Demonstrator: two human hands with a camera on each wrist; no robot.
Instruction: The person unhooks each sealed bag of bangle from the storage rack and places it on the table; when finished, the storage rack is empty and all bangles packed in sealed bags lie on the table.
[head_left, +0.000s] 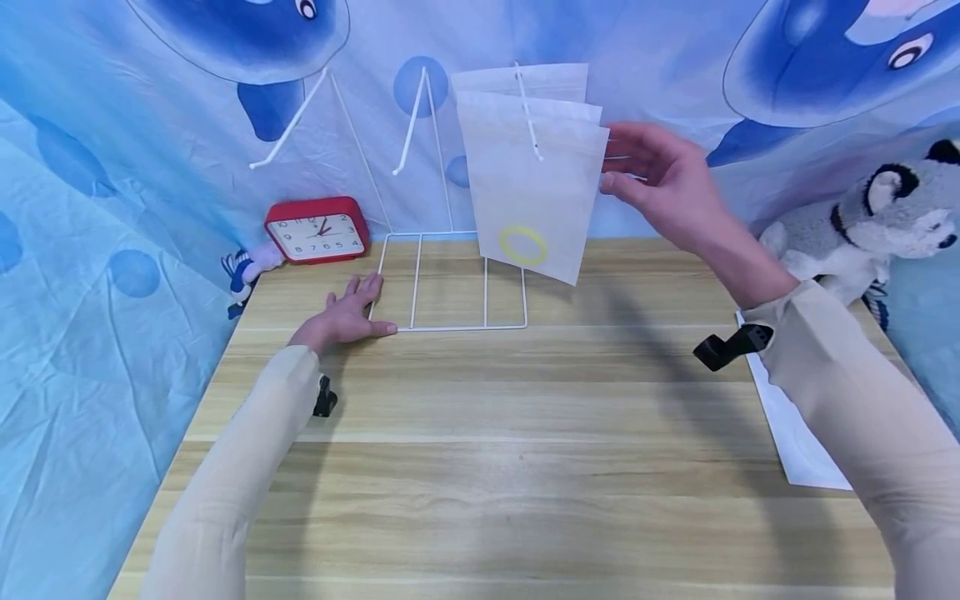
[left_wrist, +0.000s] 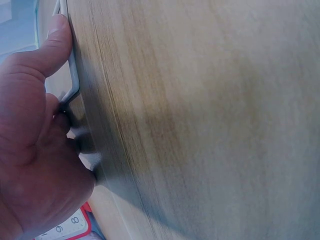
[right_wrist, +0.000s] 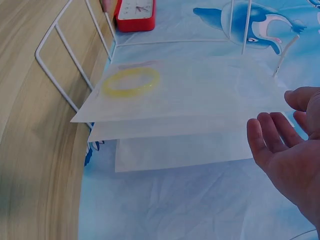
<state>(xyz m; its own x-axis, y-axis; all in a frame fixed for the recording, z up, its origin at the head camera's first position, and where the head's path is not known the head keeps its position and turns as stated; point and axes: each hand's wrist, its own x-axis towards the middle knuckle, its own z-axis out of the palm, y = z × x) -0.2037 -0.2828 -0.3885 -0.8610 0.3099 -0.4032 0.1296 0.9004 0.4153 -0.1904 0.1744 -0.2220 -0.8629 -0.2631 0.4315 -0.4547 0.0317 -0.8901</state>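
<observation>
Several translucent white bags [head_left: 536, 192] hang one behind another from the right hook [head_left: 528, 117] of a white wire rack [head_left: 461, 329]. A yellow ring [head_left: 524, 246] shows in the lower part of the front bag. At the bags' right edge is my right hand [head_left: 660, 179], its fingers loosely bent and thumb apart from them; in the right wrist view the hand [right_wrist: 295, 135] does not visibly pinch a bag. My left hand [head_left: 345, 315] rests on the left front corner of the rack's base, its thumb along the front wire, as the left wrist view also shows.
Behind the left hand stands a red clock [head_left: 318, 230]. Two more rack hooks, the left one [head_left: 292, 125] and the middle one [head_left: 411, 125], carry nothing. A grey plush toy [head_left: 855, 225] sits at the right, with a white sheet [head_left: 798, 433] partly under the right arm.
</observation>
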